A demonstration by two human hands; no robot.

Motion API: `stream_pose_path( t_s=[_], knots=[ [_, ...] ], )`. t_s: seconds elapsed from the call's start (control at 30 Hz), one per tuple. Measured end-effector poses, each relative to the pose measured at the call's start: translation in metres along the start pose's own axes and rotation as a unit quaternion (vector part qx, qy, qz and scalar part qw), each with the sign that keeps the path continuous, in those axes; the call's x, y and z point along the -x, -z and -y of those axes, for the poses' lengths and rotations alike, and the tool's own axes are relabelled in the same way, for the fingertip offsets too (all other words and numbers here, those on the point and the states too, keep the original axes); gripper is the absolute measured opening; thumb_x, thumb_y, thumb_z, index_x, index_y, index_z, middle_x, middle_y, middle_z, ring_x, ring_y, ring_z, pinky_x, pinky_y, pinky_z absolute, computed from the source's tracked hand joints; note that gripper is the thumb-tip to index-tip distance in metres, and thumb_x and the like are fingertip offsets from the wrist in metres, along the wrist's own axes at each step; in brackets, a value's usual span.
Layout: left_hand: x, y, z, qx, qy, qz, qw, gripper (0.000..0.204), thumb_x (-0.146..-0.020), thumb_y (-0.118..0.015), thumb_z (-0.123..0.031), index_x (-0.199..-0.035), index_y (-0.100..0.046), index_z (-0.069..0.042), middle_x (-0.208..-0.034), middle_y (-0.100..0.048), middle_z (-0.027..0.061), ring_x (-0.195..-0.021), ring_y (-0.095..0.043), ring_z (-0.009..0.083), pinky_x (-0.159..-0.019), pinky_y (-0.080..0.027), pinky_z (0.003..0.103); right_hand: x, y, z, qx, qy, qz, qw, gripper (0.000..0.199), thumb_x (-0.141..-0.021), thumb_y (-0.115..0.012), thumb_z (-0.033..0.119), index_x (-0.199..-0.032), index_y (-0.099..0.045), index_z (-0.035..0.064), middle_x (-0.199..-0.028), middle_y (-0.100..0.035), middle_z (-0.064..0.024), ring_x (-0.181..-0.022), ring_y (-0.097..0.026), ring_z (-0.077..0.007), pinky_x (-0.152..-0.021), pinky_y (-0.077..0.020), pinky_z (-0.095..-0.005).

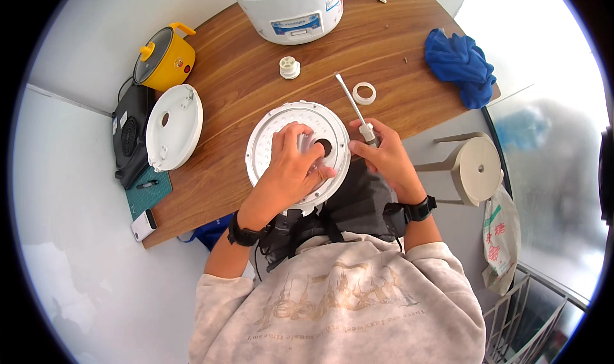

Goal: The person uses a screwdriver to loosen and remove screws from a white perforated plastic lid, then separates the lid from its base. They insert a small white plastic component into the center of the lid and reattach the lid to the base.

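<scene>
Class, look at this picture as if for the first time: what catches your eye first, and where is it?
The round white perforated lid plate at the table's near edge, pressed by the left hand, while the right hand holds a screwdriver beside it. Next come the yellow pot far left and the blue cloth far right.
</scene>
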State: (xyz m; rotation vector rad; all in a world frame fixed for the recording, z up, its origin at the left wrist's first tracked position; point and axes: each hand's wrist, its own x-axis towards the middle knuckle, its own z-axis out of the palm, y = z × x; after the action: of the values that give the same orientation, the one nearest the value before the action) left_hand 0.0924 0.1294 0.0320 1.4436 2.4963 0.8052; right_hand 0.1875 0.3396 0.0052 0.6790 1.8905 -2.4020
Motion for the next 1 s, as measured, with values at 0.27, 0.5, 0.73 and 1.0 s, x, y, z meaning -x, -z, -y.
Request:
stream_pose_path(
  t_s=[0.27, 0.5, 0.73, 1.0],
  knots=[
    [0.004, 0.004, 0.015, -0.042, -0.012, 0.007, 0.999, 0.039, -0.085, -0.080, -0.041, -0.093, -0.065, -0.006, -0.135, -0.046, 0.0170, -0.137, -0.038, 0.0433, -0.108, -0.041, 0.052, -0.004, -0.007, -0.009, 0.211, 0.155, -0.078, 0.962, 0.038, -0.087, -0.067, 0.009, -0.122, -0.053, 0.0024, -0.103, -0.070, -0.0183, -0.096, -0.070, -0.0343, -0.086, -0.0538, -0.0399],
    [0.010, 0.017, 0.037, -0.079, 0.005, 0.006, 0.997, 0.035, -0.084, -0.082, -0.037, -0.095, -0.067, -0.007, -0.134, -0.048, 0.0177, -0.138, -0.041, 0.0468, -0.110, -0.041, 0.054, -0.014, -0.017, -0.008, 0.413, 0.243, -0.161, 0.863, 0.034, -0.086, -0.068, 0.009, -0.117, -0.056, 0.0048, -0.101, -0.069, -0.0163, -0.092, -0.068, -0.0366, -0.077, -0.0536, -0.0462],
    [0.016, 0.034, 0.035, -0.046, 0.063, 0.010, 0.997, 0.031, -0.090, -0.077, -0.029, -0.109, -0.065, -0.008, -0.143, -0.048, 0.0159, -0.143, -0.040, 0.0430, -0.113, -0.040, 0.051, -0.027, -0.028, -0.008, 0.559, 0.322, -0.201, 0.737, 0.020, -0.086, -0.072, 0.017, -0.102, -0.064, 0.0072, -0.093, -0.064, -0.0101, -0.084, -0.064, -0.0271, -0.074, -0.0507, -0.0399],
    [0.052, 0.047, 0.049, -0.020, 0.156, -0.061, 0.986, 0.024, -0.094, -0.072, -0.022, -0.111, -0.064, -0.007, -0.142, -0.052, 0.0141, -0.141, -0.044, 0.0385, -0.113, -0.040, 0.047, -0.030, -0.014, -0.004, 0.509, 0.341, -0.208, 0.762, 0.028, -0.088, -0.075, 0.021, -0.112, -0.067, 0.0082, -0.105, -0.063, -0.0103, -0.095, -0.063, -0.0296, -0.083, -0.0464, -0.0418]
  ],
)
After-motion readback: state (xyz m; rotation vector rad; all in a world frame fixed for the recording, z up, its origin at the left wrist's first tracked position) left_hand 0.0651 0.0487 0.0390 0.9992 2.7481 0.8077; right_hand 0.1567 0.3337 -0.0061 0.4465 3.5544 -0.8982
